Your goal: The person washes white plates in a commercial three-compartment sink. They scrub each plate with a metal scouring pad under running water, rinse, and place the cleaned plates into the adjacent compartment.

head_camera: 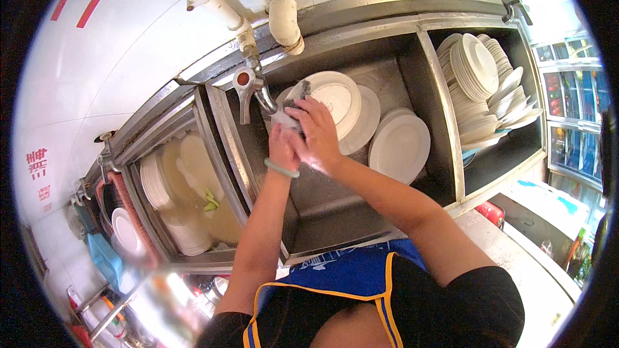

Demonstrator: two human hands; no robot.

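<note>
Both my hands meet under the spout of a chrome lever tap (249, 87) over the middle basin of a steel sink (338, 212). My right hand (319, 133) grips a dark grey scrubbing pad (303, 89), its fingers bent over it. My left hand (284, 147), with a pale green bangle (282, 168) at the wrist, is pressed against the right; its fingers are partly hidden. Whitish water or foam shows at the fingertips. Just beyond lie overlapping white plates (338, 99), and more white plates (400, 147) lean together at the basin's right.
The left basin holds cloudy water, stacked white plates (188, 239) and green scraps (210, 200). Many stacked plates (476, 67) fill the right basin, below another tap (511, 5). Steel dividers (442, 116) stand between basins. A white pipe (283, 14) comes down behind.
</note>
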